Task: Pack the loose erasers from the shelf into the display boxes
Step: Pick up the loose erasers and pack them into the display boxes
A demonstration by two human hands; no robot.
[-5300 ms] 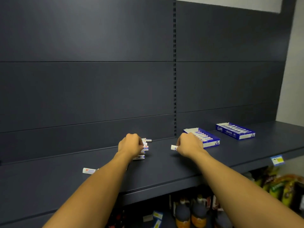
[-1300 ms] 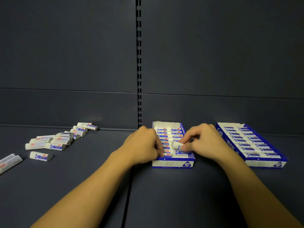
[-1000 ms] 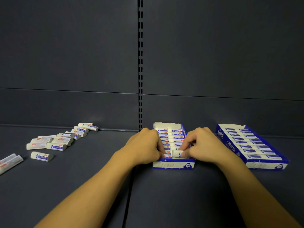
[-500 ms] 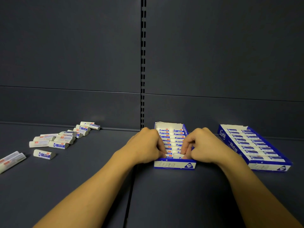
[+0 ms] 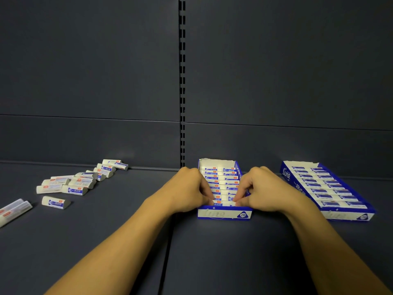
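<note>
Both hands sit curled at the front of the middle display box (image 5: 224, 214) — the left hand (image 5: 189, 191) and right hand (image 5: 261, 190) pinching the ends of the nearest eraser (image 5: 223, 202), apparently to seat it level in its row — while loose erasers (image 5: 80, 180) wait well off to the left on the shelf (image 5: 127, 241).

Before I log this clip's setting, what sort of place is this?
Most likely a shop aisle: a dark metal shelf with a slotted upright behind it, branded display boxes of erasers, and loose erasers awaiting packing.
</note>
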